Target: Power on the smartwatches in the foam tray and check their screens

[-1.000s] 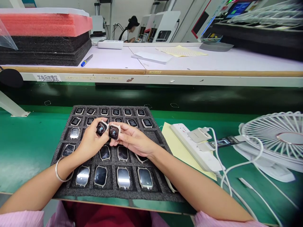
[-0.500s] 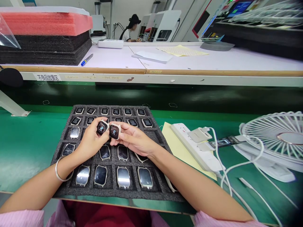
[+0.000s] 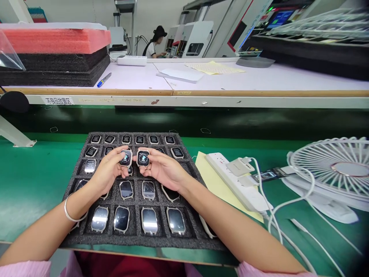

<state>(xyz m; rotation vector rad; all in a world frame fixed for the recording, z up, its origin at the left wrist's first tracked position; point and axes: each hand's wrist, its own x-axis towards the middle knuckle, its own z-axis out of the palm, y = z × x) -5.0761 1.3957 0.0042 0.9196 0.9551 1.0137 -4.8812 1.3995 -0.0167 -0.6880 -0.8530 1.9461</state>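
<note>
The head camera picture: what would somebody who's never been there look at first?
Probably the two lit watches in the middle: one watch in the left hand, the second watch in the right hand. Below them sits a dark foam tray with rows of more watches. A white fan stands out at the right, and red foam at the upper left.

Head-worn camera looks forward, downward; hands (image 3: 109,169) near.

- Light is bright and even
- White glare streaks front-row watch screens (image 3: 100,218)
- Upper-right stacked trays (image 3: 323,27) look stretched and blurred
- Bottom right corner is dark
</note>
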